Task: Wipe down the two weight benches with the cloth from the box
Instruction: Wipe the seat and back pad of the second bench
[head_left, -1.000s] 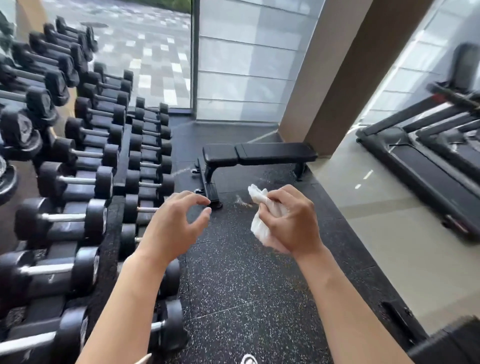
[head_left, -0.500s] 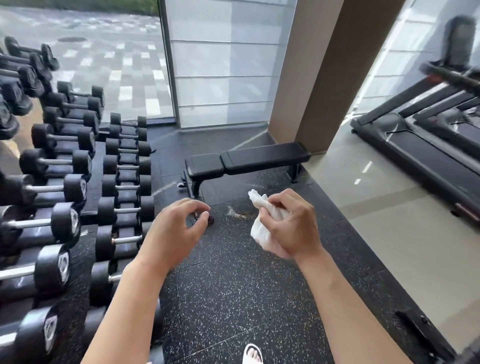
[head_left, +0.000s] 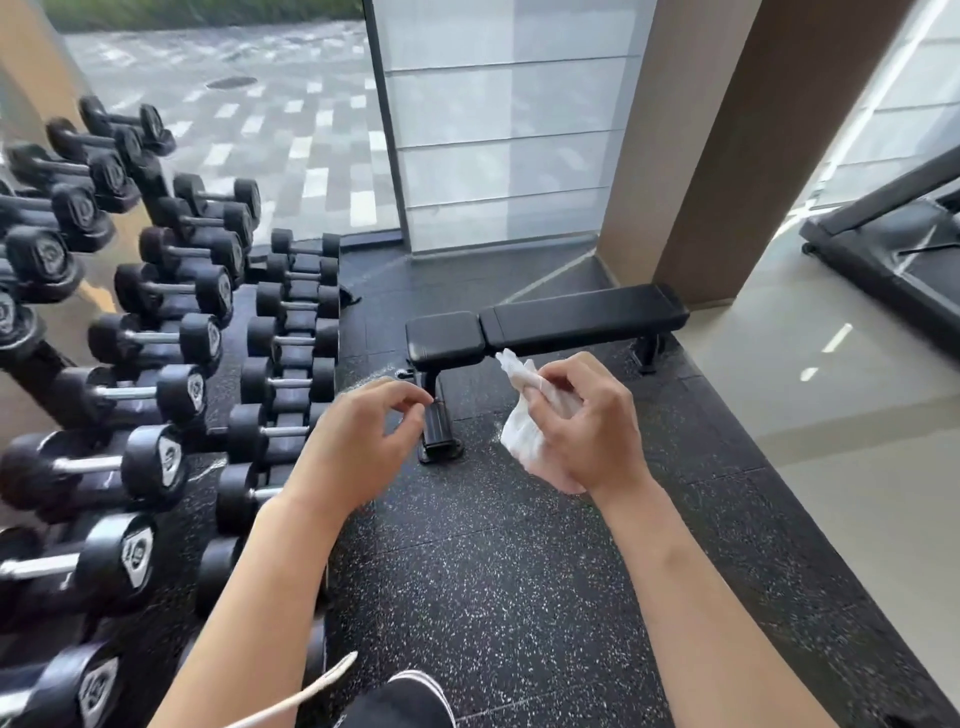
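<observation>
A black flat weight bench (head_left: 571, 317) stands across the speckled rubber floor ahead of me, its seat pad on the left and long pad on the right. My right hand (head_left: 592, 421) grips a crumpled white cloth (head_left: 524, 431), held in the air in front of the bench's near foot. My left hand (head_left: 363, 436) hovers beside it with curled fingers and holds nothing. Only this one bench is in view.
A rack of black dumbbells (head_left: 156, 338) lines the left side. A brown pillar (head_left: 727, 145) and a window stand behind the bench. A treadmill (head_left: 893, 260) sits on the pale floor at right. My shoe (head_left: 415, 686) shows at the bottom edge.
The view has moved closer to the bench and turned, so the bench sits nearer and more central. Both hands keep their pose; the left fingers have curled in a little.
</observation>
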